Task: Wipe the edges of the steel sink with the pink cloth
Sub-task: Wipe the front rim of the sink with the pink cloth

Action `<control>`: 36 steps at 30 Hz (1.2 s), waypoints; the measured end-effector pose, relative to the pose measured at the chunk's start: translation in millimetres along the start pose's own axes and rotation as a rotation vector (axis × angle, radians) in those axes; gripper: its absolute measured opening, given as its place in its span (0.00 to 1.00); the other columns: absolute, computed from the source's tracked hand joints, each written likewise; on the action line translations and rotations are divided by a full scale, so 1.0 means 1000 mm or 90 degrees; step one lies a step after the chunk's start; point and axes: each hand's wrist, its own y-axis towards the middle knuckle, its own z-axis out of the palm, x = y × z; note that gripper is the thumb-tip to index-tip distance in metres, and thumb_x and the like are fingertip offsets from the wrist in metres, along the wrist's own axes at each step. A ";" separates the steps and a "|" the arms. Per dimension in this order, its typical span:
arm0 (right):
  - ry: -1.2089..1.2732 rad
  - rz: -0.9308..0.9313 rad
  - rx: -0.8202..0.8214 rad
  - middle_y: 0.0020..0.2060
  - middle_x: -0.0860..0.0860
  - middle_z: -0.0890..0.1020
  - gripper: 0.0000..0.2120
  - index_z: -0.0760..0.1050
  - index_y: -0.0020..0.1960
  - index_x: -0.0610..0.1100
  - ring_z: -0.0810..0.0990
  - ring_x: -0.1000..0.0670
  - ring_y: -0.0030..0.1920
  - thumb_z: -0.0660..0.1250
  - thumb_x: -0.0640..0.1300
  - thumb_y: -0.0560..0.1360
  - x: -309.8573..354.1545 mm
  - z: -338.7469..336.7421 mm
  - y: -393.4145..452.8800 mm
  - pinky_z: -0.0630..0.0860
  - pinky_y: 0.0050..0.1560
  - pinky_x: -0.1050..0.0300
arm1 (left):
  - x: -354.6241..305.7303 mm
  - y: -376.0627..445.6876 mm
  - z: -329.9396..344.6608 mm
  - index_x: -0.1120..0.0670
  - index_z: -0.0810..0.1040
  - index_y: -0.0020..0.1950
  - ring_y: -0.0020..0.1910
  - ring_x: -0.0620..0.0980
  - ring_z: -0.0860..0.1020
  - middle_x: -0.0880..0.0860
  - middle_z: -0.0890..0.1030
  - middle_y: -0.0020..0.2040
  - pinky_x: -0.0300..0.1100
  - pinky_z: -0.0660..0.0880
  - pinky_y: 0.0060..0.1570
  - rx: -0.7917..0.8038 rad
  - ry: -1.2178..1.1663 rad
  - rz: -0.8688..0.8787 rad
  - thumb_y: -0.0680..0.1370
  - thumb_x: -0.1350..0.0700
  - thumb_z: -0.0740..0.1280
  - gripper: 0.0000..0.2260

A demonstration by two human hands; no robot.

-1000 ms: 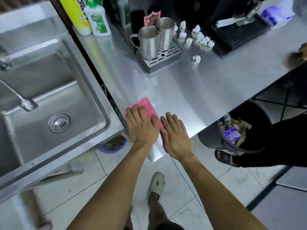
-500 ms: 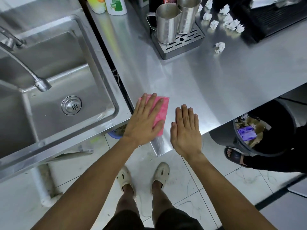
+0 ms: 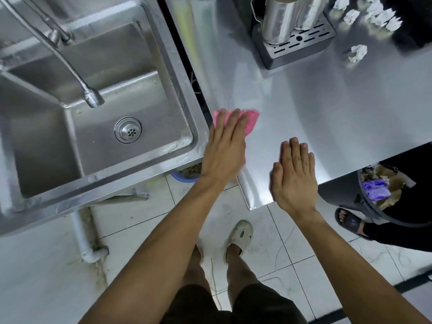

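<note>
While the left hand lies flat with straight fingers on the cloth, pressing it to the surface at mid-frame, the wiping of the sink looks not yet begun. The cloth sits at the surface's left edge, just beside the sink's right rim, with a dark gap between the two; whether its left corner overhangs that gap I cannot tell. The right hand rests flat and open on the surface, lower right of the cloth and apart from it, holding nothing.

As I judge it, the step in hand is bringing the cloth across to the sink. The next move calls for carrying or sliding it left over the gap onto the rim, then running it along that rim toward the top of the frame and round the basin's lower edge. The gap is the snag: a loosely pressed cloth could slip down into it, so a firmer hold seems wise. The tap hangs over the basin at upper left, well clear of the right rim.
</note>
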 end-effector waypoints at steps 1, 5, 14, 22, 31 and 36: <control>0.002 0.002 0.002 0.82 0.41 0.57 0.28 0.58 0.82 0.38 0.51 0.40 0.83 0.47 0.49 0.86 0.001 0.000 0.000 0.46 0.83 0.43 | 0.016 0.001 -0.008 0.61 0.68 0.78 0.79 0.67 0.63 0.60 0.70 0.78 0.65 0.66 0.75 -0.016 0.024 -0.012 0.77 0.64 0.67 0.28; 0.017 0.013 0.017 0.83 0.42 0.55 0.28 0.56 0.83 0.39 0.49 0.42 0.83 0.45 0.50 0.86 0.004 -0.003 -0.002 0.45 0.83 0.43 | 0.068 -0.029 -0.032 0.59 0.60 0.83 0.82 0.67 0.55 0.59 0.62 0.82 0.67 0.53 0.79 0.012 0.033 -0.122 0.83 0.52 0.58 0.28; 0.017 0.037 0.059 0.83 0.44 0.53 0.29 0.55 0.83 0.40 0.48 0.42 0.84 0.46 0.50 0.85 0.009 -0.010 0.000 0.46 0.83 0.42 | 0.009 -0.003 -0.003 0.58 0.54 0.84 0.82 0.70 0.48 0.62 0.53 0.84 0.67 0.48 0.79 0.037 -0.047 -0.214 0.78 0.57 0.60 0.34; 0.083 0.051 0.094 0.83 0.40 0.52 0.30 0.53 0.83 0.37 0.46 0.40 0.84 0.47 0.49 0.85 0.030 -0.016 0.006 0.42 0.83 0.41 | 0.074 -0.045 -0.063 0.60 0.51 0.85 0.83 0.68 0.43 0.61 0.44 0.84 0.59 0.35 0.81 -0.079 0.097 -0.176 0.79 0.57 0.58 0.34; 0.128 -0.287 0.187 0.83 0.42 0.54 0.30 0.53 0.83 0.38 0.49 0.44 0.84 0.41 0.52 0.85 0.163 0.034 0.089 0.44 0.84 0.48 | 0.096 -0.059 -0.029 0.59 0.60 0.83 0.83 0.58 0.59 0.59 0.63 0.82 0.54 0.51 0.83 0.026 0.137 -0.165 0.86 0.50 0.49 0.26; 0.006 -0.325 0.147 0.83 0.41 0.54 0.30 0.52 0.83 0.37 0.51 0.42 0.83 0.44 0.53 0.87 0.161 0.052 0.088 0.48 0.83 0.45 | 0.112 -0.097 -0.044 0.60 0.59 0.83 0.83 0.60 0.57 0.61 0.62 0.82 0.55 0.51 0.83 0.024 0.155 -0.275 0.86 0.48 0.48 0.28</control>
